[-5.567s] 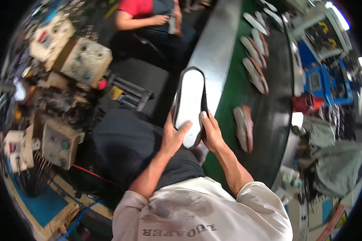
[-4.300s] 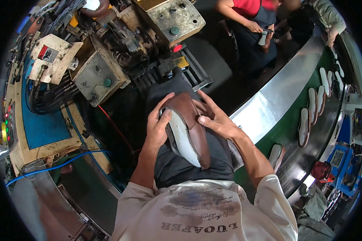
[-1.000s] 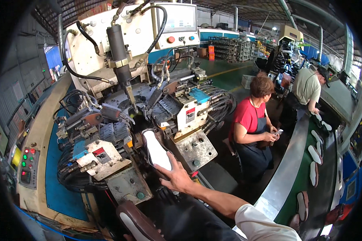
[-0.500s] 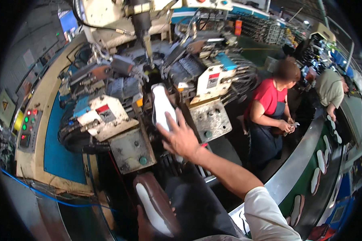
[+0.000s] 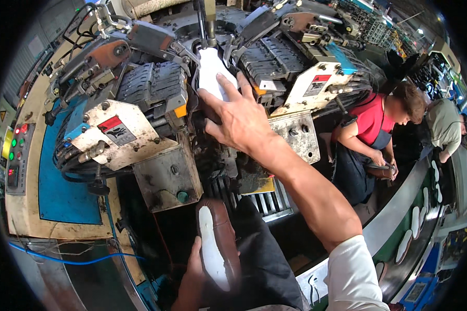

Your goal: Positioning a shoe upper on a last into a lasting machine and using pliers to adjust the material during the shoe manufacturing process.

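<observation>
My right hand [image 5: 238,115] is stretched forward over a shoe with a white sole face [image 5: 210,70], which lies bottom up in the middle of a machine. Its fingers lie across the white face, and the thumb is bent at the heel side. The shoe's toe end reaches a vertical metal rod [image 5: 211,26], between two finned metal blocks. Low in front of my lap, my left hand [image 5: 193,267] grips a second shoe, a brown upper [image 5: 224,236] with a white insole showing. My left fingers are partly hidden behind it.
Pincers [image 5: 313,288] lie on a pale surface beside my right sleeve. At the right, a green conveyor [image 5: 394,243] carries several shoes past a person in a red top [image 5: 369,122]. A control panel [image 5: 18,155] stands at the left, and a blue hose [image 5: 78,262] runs below it.
The view has shifted closer to the machine. My right hand and the white-faced shoe are further in, with its toe now at the rod. My left hand still holds the brown shoe.
</observation>
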The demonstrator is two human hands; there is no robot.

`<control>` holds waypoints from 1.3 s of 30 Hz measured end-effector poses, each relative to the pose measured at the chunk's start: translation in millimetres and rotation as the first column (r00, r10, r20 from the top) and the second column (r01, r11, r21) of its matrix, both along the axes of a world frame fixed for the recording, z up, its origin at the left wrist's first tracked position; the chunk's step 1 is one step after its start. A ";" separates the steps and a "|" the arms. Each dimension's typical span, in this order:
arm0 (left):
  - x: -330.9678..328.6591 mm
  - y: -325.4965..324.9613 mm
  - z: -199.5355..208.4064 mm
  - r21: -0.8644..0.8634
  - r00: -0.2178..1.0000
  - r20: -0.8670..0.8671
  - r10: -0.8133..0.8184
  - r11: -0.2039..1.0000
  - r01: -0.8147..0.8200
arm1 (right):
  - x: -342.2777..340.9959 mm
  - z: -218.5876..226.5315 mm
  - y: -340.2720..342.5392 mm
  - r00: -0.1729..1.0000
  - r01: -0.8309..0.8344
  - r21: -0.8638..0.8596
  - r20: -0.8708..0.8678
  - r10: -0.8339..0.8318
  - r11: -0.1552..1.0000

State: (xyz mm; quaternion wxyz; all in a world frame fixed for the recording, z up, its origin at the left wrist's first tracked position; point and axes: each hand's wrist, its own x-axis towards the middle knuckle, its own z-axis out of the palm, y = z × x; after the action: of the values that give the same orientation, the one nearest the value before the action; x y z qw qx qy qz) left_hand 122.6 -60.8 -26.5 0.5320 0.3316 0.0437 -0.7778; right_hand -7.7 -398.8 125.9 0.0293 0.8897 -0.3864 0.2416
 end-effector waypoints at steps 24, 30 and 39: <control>-44.2 32.3 29.5 -0.141 0.788 0.593 -0.162 0.943 0.300 | -88.4 -131.7 277.2 0.357 -0.644 0.707 0.615 -0.703 0.291; -48.3 131.2 2.3 -0.359 0.919 0.384 -0.092 0.902 0.240 | -79.4 -150.4 331.6 0.125 -0.705 0.650 0.507 -0.853 0.284; 76.0 257.5 -30.8 0.012 0.851 0.417 0.318 0.935 -0.355 | -121.9 -151.0 354.8 0.531 -0.518 0.843 0.451 -0.717 0.147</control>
State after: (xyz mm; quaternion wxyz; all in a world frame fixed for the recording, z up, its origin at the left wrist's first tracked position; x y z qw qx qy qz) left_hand 198.6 196.7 -57.2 0.6420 0.4974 0.0235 -0.5830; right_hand -129.6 -44.0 -25.1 -0.7228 0.3944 -0.4729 0.3136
